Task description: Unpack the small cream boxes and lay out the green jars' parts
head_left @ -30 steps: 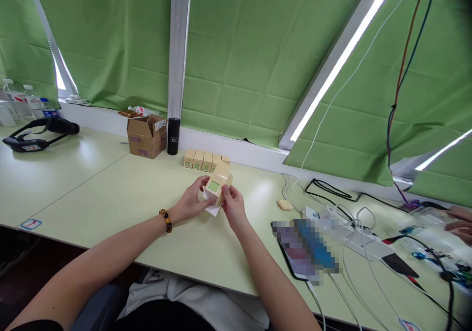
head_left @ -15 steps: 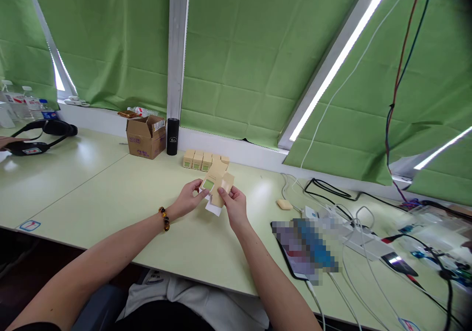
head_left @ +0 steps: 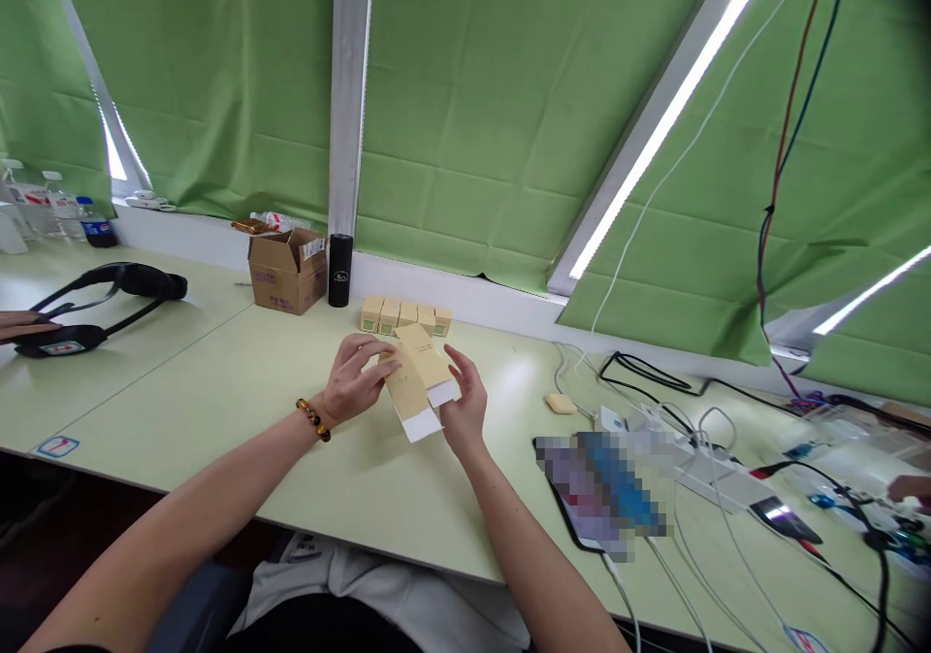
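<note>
A small tan cardboard box (head_left: 412,381), unfolded with white inner flaps, is held above the table between my two hands. My left hand (head_left: 356,379), a beaded bracelet on its wrist, pinches the left panel with its fingers closed. My right hand (head_left: 465,408) grips the right side from below; some of its fingers are hidden behind the cardboard. Just beyond stands a row of several small tan boxes (head_left: 389,315) with green labels.
An open brown carton (head_left: 287,273) and a black cylinder (head_left: 339,271) stand at the back left. Far left, another person's hand (head_left: 27,324) touches a black headset (head_left: 80,339). A tablet-like device (head_left: 574,507), a beige piece (head_left: 561,404), a power strip (head_left: 709,478) and cables lie right.
The box has been turned, so a plain panel and white flaps now face me. My left hand has shifted its grip to the upper left panel. The headset at far left has moved nearer.
</note>
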`<move>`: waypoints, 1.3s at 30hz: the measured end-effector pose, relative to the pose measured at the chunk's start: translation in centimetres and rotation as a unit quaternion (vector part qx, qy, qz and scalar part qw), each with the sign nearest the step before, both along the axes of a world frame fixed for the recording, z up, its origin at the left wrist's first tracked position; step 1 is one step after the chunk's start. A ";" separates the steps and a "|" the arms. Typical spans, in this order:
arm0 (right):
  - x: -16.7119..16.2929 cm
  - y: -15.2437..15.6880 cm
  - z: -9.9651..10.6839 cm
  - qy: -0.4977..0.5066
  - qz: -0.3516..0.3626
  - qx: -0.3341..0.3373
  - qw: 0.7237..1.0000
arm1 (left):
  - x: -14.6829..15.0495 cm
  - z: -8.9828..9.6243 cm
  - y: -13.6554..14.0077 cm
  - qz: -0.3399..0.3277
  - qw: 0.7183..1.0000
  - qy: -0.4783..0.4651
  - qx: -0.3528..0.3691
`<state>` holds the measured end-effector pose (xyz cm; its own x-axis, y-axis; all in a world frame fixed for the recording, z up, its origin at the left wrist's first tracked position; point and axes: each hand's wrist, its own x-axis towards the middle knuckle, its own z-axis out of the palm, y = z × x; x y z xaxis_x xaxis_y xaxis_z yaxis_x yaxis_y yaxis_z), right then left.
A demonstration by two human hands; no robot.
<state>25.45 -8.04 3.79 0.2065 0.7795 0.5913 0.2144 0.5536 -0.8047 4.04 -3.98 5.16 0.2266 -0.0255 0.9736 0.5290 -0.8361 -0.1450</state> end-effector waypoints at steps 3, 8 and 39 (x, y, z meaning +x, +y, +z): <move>0.5 0.7 -0.6 -0.017 -0.049 -0.014 0.999 | -0.8 -0.2 0.1 0.059 0.996 0.035 0.059; 0.9 1.2 -1.0 -0.020 -0.076 -0.034 0.996 | -1.2 -1.2 0.2 0.070 0.991 0.065 -0.091; 2.8 3.8 -3.6 0.000 -0.087 -0.130 0.988 | -7.1 -2.7 7.4 0.294 0.732 -0.085 -0.609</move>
